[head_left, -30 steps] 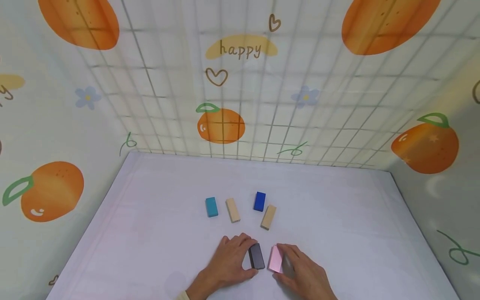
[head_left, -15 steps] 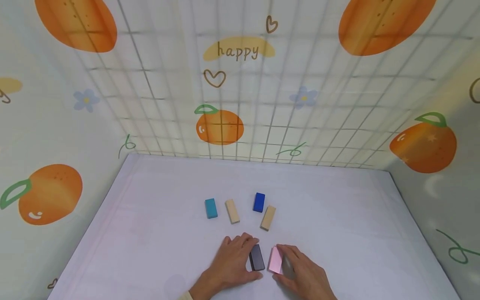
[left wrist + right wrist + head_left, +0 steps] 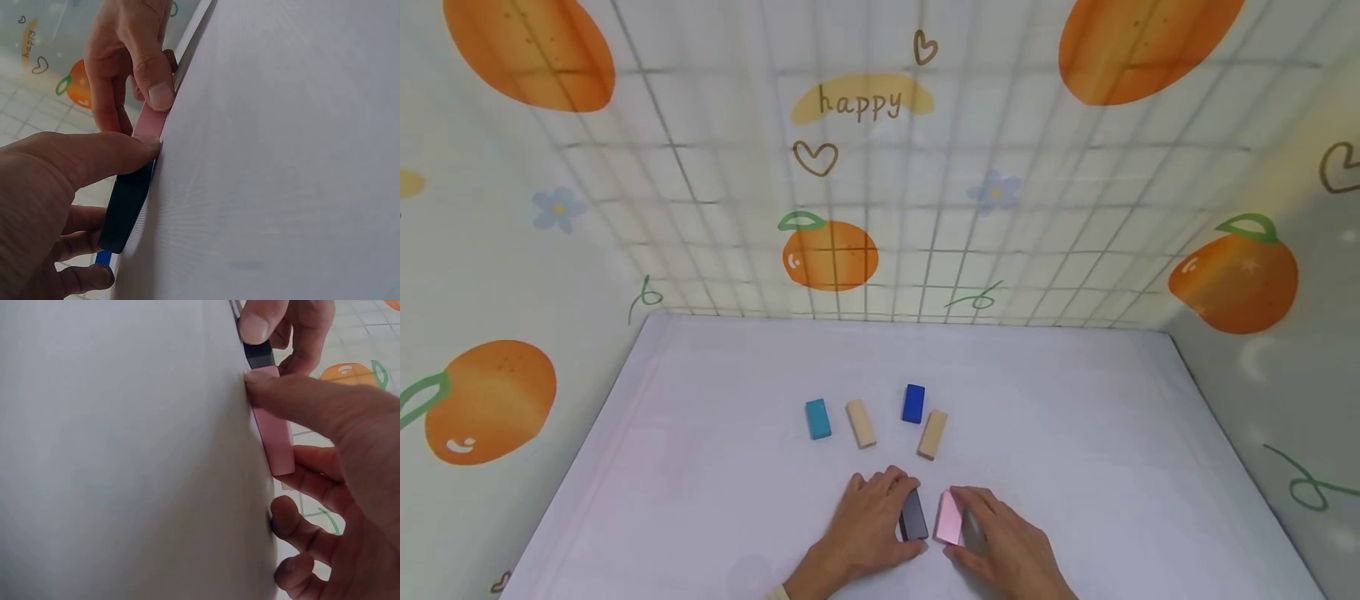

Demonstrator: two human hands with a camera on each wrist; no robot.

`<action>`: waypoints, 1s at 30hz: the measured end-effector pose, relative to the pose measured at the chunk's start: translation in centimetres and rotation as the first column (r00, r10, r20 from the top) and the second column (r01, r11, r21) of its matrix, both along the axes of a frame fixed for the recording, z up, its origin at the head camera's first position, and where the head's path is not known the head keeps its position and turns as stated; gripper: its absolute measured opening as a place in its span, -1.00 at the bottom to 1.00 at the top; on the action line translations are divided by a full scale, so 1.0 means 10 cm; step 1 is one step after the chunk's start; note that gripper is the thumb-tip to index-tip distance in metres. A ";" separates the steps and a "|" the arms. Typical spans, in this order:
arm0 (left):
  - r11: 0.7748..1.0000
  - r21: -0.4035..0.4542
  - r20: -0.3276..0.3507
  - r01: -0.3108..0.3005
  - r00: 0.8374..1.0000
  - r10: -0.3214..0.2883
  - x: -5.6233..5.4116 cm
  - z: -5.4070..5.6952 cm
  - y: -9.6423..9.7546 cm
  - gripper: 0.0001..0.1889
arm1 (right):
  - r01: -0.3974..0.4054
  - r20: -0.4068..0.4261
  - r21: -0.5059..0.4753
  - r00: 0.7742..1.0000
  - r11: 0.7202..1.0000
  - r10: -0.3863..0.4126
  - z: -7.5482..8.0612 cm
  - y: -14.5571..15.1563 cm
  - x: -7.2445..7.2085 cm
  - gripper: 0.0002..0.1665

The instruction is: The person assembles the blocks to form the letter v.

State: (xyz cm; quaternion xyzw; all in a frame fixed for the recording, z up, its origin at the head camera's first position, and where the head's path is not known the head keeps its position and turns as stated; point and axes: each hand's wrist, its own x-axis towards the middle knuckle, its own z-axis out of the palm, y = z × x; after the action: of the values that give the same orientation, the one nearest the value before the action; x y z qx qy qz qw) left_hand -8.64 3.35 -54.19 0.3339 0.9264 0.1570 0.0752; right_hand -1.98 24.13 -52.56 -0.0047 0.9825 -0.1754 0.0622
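Note:
At the front of the table, my left hand [image 3: 871, 523] holds a black block [image 3: 913, 515] between thumb and fingers at its near and far ends. My right hand [image 3: 1007, 537] pinches a pink block [image 3: 949, 518] the same way, just to the right. Both blocks lie low at the tabletop with a narrow gap between them, their far ends leaning slightly apart. In the left wrist view the thumb lies across the end of the black block [image 3: 128, 203]. In the right wrist view the thumb crosses the pink block [image 3: 275, 437].
Farther back on the white table [image 3: 715, 467] lie a teal block [image 3: 818, 419], a plain wooden block [image 3: 861, 424], a blue block [image 3: 913, 403] and a second wooden block [image 3: 932, 434]. Cloth walls [image 3: 722, 242] printed with oranges stand behind and on both sides.
The head view has shifted slightly. My left fingers and thumb have slid a little farther over the ends of the black block. The right hand keeps its hold on the pink block.

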 end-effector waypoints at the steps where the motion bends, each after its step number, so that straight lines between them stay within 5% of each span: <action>1: 1.000 0.001 -0.001 -0.002 1.000 0.002 0.00 0.00 0.00 -0.25 | -0.003 -0.002 0.001 1.000 1.000 0.003 0.00 0.00 0.00 -0.05; 30: 1.000 0.024 -0.034 -0.014 0.999 0.015 0.07 -0.02 0.08 -0.28 | -0.018 -0.013 0.024 1.000 1.000 0.018 0.02 -0.05 0.00 -0.08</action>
State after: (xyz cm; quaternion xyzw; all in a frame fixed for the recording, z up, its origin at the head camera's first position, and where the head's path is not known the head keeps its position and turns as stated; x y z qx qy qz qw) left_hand -7.93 4.19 -54.34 0.3308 0.9279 0.1630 0.0543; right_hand -1.97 23.61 -52.40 -0.0141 0.9849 -0.1629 0.0574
